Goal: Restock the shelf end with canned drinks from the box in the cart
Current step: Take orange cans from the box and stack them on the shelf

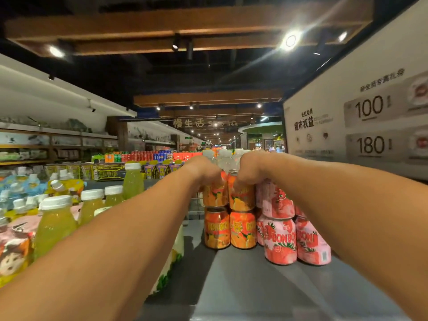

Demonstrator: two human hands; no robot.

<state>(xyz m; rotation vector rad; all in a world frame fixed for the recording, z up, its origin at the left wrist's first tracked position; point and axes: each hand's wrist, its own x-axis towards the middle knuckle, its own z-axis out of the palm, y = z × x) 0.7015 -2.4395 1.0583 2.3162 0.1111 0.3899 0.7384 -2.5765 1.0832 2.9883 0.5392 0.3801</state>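
Head view: both hands' curled grip [228, 176] atop orange cans [229, 193].

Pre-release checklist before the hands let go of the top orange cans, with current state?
1. Left hand grips the upper left orange can: ok.
2. Right hand grips the upper right orange can: ok.
3. Upper cans sit squarely on the lower orange cans: cannot tell, the seams are blurred.
4. Pink strawberry cans alongside stand upright, stacked: ok.
5. Bare grey shelf top in front for further cans: ok.
6. Green juice bottles at left are apart from the stack: ok.
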